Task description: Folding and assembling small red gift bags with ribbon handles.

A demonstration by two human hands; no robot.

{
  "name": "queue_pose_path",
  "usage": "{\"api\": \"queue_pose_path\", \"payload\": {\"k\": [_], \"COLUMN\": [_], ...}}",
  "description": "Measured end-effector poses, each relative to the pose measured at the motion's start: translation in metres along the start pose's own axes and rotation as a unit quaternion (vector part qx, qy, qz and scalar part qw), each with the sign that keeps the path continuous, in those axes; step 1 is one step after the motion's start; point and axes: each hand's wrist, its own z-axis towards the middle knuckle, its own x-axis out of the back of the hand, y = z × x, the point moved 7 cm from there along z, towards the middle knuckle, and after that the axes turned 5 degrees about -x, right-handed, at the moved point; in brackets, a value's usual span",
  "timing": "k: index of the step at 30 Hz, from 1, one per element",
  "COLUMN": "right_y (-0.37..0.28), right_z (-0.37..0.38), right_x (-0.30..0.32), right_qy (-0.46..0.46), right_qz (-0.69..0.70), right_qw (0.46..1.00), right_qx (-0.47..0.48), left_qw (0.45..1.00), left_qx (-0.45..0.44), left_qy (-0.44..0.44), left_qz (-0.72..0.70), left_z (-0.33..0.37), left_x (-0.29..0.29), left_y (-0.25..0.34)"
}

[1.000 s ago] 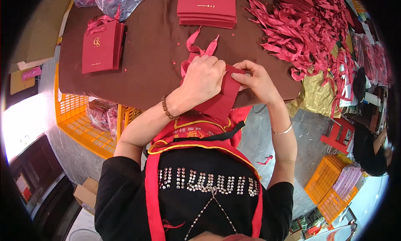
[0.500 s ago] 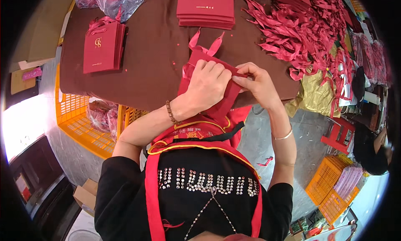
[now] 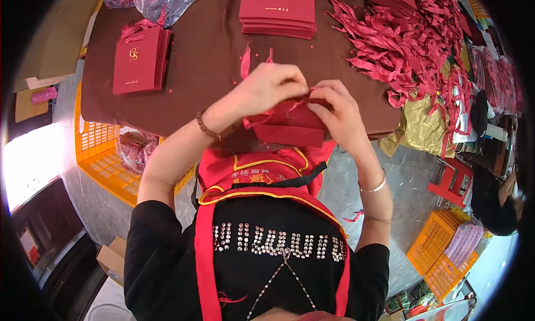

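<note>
A small dark red paper bag point(image 3: 290, 135) lies at the near edge of the brown-clothed table, tilted toward me. My left hand point(image 3: 271, 91) is closed above it, fingertips pinched at the bag's top edge; the red ribbon point(image 3: 285, 106) seems to run between them, partly hidden. Two ribbon ends point(image 3: 246, 62) stick up behind that hand. On the bag's right side my right hand point(image 3: 341, 112) is closed, thumb and fingers gripping its upper corner. The fingertips of both hands nearly meet there.
A stack of red bags point(image 3: 277, 12) lies beyond my hands. Several finished bags with ribbon handles point(image 3: 139, 62) rest at the left. Loose red ribbons point(image 3: 401, 54) heap at the right, above gold wrapping point(image 3: 421, 126). An orange crate point(image 3: 106, 154) stands below left.
My left hand has lifted slightly and moved away from me, turning its fingers toward the right hand. The bag has tipped so its lower part faces me; its ribbon ends shifted left.
</note>
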Motion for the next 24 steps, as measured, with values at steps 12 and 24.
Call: {"api": "queue_pose_path", "payload": {"k": [12, 24], "right_y": [-0.002, 0.004], "right_z": [-0.003, -0.002], "right_x": [-0.004, 0.008], "right_qy": [0.092, 0.152], "right_qz": [-0.024, -0.090], "right_qw": [0.994, 0.984], "right_qx": [0.050, -0.002], "left_qw": [0.965, 0.980], "left_qx": [0.130, 0.132], "left_qy": [-0.228, -0.134], "left_qz": [-0.010, -0.060], "left_z": [0.021, 0.020], "left_x": [-0.006, -0.013], "left_y": [-0.018, -0.021]}}
